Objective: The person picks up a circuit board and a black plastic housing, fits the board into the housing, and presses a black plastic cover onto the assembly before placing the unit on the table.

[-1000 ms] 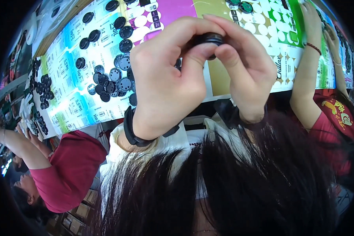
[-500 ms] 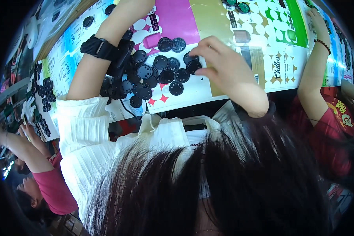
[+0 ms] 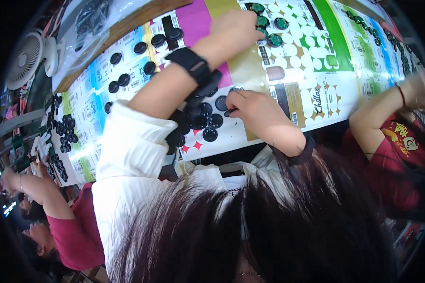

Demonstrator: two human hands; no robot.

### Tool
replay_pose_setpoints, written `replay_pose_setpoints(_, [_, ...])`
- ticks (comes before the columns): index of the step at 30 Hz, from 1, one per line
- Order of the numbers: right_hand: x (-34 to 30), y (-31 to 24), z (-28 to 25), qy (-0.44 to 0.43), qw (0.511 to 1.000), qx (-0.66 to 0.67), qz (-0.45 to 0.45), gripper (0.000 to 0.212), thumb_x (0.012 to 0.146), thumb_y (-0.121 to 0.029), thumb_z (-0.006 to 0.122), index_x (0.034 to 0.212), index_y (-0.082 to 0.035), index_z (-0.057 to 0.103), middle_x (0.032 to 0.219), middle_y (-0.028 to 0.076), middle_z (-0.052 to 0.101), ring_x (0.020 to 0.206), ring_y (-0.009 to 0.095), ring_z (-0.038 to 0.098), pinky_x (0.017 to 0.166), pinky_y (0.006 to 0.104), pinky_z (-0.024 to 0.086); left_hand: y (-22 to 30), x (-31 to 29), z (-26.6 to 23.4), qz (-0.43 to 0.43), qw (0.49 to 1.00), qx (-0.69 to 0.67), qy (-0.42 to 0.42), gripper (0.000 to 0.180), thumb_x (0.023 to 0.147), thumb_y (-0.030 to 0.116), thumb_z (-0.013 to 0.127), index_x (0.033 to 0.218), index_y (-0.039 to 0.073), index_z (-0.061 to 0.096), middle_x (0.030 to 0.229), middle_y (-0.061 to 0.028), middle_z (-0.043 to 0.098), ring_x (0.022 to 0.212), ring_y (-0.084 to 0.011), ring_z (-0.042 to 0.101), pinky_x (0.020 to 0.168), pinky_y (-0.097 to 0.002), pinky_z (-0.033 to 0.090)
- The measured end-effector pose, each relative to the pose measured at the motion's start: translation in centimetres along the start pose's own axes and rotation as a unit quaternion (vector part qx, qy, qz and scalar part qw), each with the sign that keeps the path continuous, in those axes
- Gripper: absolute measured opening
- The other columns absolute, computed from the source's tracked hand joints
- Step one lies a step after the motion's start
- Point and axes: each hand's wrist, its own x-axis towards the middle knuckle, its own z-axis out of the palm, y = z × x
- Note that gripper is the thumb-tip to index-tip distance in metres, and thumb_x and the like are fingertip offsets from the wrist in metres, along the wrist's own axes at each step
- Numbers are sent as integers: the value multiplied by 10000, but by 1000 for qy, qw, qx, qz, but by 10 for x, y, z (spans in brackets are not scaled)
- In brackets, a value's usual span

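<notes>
White fan (image 3: 26, 63) stands at the upper left; black discs (image 3: 215, 120) cluster near the centre. At top centre my left hand (image 3: 236, 29) curls its fingers, gripping what I cannot tell. Mid-frame, my right hand (image 3: 259, 107) pinches a dark disc (image 3: 229, 113). Green-topped discs (image 3: 281, 23) lie beside my left fingertips.

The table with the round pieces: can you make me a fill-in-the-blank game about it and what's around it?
1. The left hand is at the round pieces with ____ tops.
2. The right hand is beside a cluster of flat discs coloured ____.
3. The sleeve on the person's left arm is coloured ____.
4. The round white machine with a grille, at the picture's far left, is a ____.

Missing words: green; black; white; fan.
</notes>
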Motion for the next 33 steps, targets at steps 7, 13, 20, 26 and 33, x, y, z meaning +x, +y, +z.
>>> replay_pose_setpoints(7, [-18, -3, -34, 220, 974, 54, 22, 124, 637, 3, 622, 759, -20, 621, 698, 72, 523, 623, 176, 526, 552, 256, 406, 12, 4, 33, -81, 989, -119, 27, 305, 601, 189, 676, 781, -28, 560, 733, -192, 586, 694, -341, 583, 588, -412, 465])
replay_pose_setpoints(13, [-30, 12, -42, 234, 917, 296, 133, 182, 737, 45, 550, 913, 34, 596, 801, 86, 573, 676, 121, 534, 592, 210, 430, 16, 5, 35, -46, 985, -134, 101, 171, 650, 152, 609, 741, 14, 564, 721, -201, 565, 694, -379, 543, 596, -427, 431])
replay_pose_setpoints(20, [-18, 15, -38, 285, 875, 386, 61, 254, 761, 40, 538, 1014, 51, 536, 884, 84, 569, 734, 141, 551, 641, 213, 442, 5, -8, -31, -137, 926, -349, -44, 162, 715, 177, 631, 741, 20, 599, 662, -92, 582, 630, -174, 571, 551, -280, 449])
replay_pose_setpoints(26, [-24, 0, -44, 311, 833, 456, 42, 260, 753, 41, 548, 1013, 45, 533, 915, 93, 570, 775, 134, 545, 668, 227, 436, 17, -78, -88, -148, 590, -794, 17, 157, 765, 45, 567, 907, -18, 548, 837, -87, 561, 768, -147, 567, 587, -274, 486])
replay_pose_setpoints(33, [-20, -29, -42, 320, 815, 484, 21, 233, 740, 59, 548, 972, 40, 555, 849, 96, 581, 717, 131, 549, 627, 233, 445, 29, -132, -97, -137, 744, -637, 147, 185, 791, 32, 526, 962, -30, 498, 831, -83, 561, 730, -134, 570, 621, -247, 495])
